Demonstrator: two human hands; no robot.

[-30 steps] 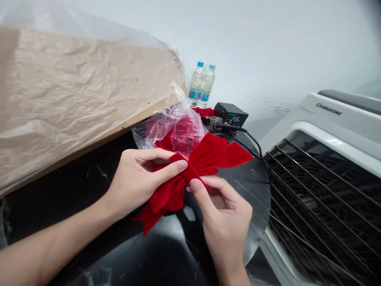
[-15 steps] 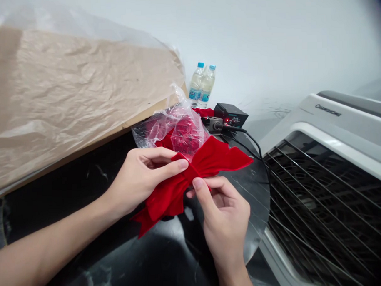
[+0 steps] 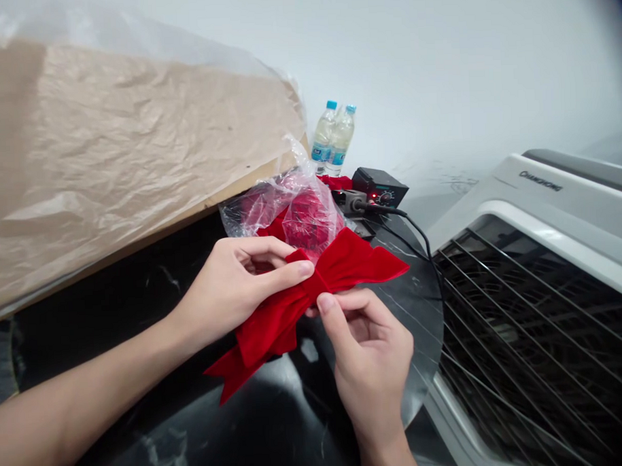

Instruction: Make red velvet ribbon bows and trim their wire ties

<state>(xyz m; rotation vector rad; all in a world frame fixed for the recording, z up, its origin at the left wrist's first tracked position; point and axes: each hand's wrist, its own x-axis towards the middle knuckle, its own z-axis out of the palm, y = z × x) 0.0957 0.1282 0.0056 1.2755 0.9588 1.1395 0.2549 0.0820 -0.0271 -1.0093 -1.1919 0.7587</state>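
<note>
Pinching from both sides, left hand (image 3: 236,283) and right hand (image 3: 372,353) are each clamped, thumb against fingers, on a red velvety bow (image 3: 363,258); left at the upper end of its central band, right at the lower end. Bow is held over the round black bench (image 3: 236,439) (white-veined, marble-like surface), one loop spread rightward, forked tail hanging lower left. Just beyond: clear plastic bag (image 3: 310,212) with red material inside. To the right, a white appliance (image 3: 498,186) with dark grille, marked CHANGHONG. To the left, a brown panel (image 3: 159,123) under wrinkled clear film. Farther back: black control box (image 3: 373,183), red light lit; two blue-capped bottles (image 3: 333,140) near the pale wall (image 3: 463,71).
</note>
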